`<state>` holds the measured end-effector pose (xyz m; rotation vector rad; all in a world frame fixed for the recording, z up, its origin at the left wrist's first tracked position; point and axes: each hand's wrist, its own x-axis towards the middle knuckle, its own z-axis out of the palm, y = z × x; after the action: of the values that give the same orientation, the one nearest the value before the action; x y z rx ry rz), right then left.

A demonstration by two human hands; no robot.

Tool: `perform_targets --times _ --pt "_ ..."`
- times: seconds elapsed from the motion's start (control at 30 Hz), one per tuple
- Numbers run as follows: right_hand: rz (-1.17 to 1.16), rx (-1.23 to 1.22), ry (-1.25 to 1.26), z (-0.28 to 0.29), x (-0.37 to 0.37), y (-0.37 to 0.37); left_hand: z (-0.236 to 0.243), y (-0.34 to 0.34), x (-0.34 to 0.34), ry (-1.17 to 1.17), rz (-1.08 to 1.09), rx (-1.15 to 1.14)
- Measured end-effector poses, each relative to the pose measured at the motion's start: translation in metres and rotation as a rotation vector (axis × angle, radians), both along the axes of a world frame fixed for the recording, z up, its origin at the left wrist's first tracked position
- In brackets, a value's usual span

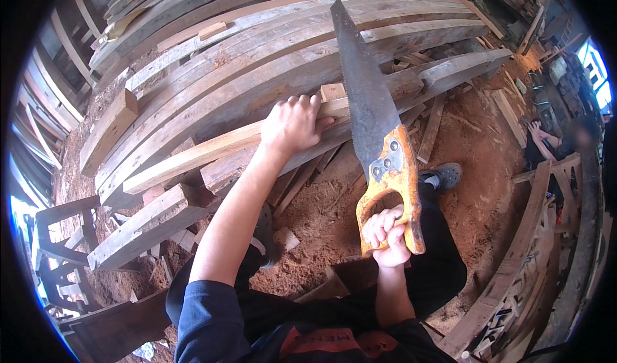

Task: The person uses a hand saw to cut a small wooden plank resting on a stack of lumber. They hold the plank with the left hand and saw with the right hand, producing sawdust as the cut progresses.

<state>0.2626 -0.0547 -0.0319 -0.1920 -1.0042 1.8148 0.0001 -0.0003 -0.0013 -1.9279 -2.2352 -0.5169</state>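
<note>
Clasping the plank (205,154), lying along rough beams (257,83), with the curled fingers of the left hand (292,125), seemingly to steady it. Gripping the saw (380,135) by its handle (413,199) with the closed right hand (385,234), apparently for control, with the blade (363,80) angled forward over the plank's right end.

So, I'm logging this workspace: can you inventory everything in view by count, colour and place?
Handsaw: 1, grey and orange, centre right
Pale plank: 1, light brown, centre left
Long beams: several, greyish brown, upper half
Sawdust: uncountable, reddish brown, centre and right
Offcuts: many, brown, scattered on the sawdust
Other timbers: several, brown, lower right
Other person: 1, dark clothing, far right
Trousers: 1 pair, black, lower centre
Shoes: 2, greyish, either side of the handsaw
Left hand: 1, bare, on the pale plank
Right hand: 1, bare, gripping the handsaw
</note>
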Motion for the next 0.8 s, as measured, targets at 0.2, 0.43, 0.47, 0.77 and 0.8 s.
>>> perform_targets --times 0.2,0.43,0.47,0.77,0.8 --pt "0.089 -0.047 0.032 0.005 0.006 0.005 -0.001 0.002 -0.002 0.006 0.001 -0.032" --pt "-0.005 0.040 0.009 0.004 0.009 0.002 0.000 0.001 0.000 -0.013 0.000 -0.030" --pt "-0.014 0.042 0.018 0.003 0.008 0.003 0.001 0.002 0.000 -0.015 -0.002 -0.029" --pt "-0.029 0.040 -0.005 -0.001 -0.003 -0.009 0.001 -0.001 0.000 0.058 0.001 -0.023" --pt "-0.079 0.073 -0.052 0.001 -0.005 -0.010 0.002 -0.001 0.001 0.051 -0.002 -0.016"
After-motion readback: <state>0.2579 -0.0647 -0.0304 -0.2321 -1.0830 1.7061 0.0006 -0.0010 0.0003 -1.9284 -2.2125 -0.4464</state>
